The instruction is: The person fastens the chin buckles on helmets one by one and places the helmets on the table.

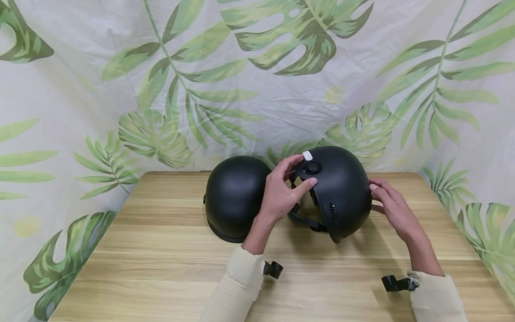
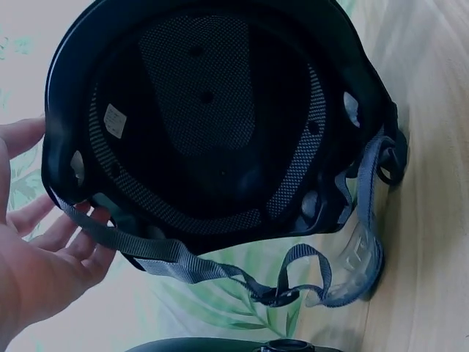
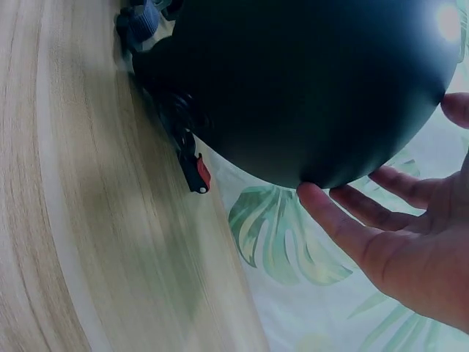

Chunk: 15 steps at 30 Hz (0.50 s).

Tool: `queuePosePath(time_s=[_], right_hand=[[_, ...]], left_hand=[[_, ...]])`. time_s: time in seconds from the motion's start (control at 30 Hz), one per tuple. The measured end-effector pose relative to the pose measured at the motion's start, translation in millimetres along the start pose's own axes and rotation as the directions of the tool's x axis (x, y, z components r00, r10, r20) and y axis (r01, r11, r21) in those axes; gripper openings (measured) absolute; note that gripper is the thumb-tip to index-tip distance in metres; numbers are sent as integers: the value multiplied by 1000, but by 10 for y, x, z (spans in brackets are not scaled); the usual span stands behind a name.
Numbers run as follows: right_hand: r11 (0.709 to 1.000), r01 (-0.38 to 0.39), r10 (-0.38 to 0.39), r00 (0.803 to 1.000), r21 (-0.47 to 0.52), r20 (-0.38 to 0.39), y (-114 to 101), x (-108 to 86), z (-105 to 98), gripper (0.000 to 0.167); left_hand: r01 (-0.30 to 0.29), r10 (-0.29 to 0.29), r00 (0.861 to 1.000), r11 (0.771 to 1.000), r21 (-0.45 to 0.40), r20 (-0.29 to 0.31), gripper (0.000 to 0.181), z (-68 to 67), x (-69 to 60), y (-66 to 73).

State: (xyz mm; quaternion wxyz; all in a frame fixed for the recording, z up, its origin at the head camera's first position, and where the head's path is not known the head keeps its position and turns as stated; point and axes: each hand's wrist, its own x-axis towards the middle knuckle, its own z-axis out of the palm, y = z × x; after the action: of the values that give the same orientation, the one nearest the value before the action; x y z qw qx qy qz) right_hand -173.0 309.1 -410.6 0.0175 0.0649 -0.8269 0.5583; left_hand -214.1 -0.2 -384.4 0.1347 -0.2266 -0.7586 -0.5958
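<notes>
A matte black helmet (image 1: 342, 192) is tipped on its side at centre right, its opening facing left. My left hand (image 1: 278, 190) grips its upper rim, thumb on the near side. With its fingertips, my right hand (image 1: 396, 212) touches the rounded crown from the right. In the left wrist view, dark mesh padding (image 2: 198, 88) lines the shell, and a grey chin strap (image 2: 168, 253) with a clear chin cup (image 2: 359, 260) hangs across the opening. A black buckle with a red tab (image 3: 198, 174) shows in the right wrist view. Whether the lower rim touches the table, I cannot tell.
A second black helmet (image 1: 235, 197) stands dome up on the wooden table (image 1: 161, 268), just left of my left hand. Behind the table hangs a white cloth with green leaves (image 1: 281, 112). Black camera mounts (image 1: 396, 283) stick out from both wrists.
</notes>
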Motion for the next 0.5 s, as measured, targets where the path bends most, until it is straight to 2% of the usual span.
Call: queuePosePath(time_s=[0.2,0.5], right_hand=[[1000,29,-29,999,7,-19,-12,4,-6,59],[998,60,-58,998,33,-38,-18,-7,-22,56]], left_hand=[[28,-28,1000,999,22,-9,56,26,-7,32],[16,-14,1000,997,72,-27,52,75,8,54]])
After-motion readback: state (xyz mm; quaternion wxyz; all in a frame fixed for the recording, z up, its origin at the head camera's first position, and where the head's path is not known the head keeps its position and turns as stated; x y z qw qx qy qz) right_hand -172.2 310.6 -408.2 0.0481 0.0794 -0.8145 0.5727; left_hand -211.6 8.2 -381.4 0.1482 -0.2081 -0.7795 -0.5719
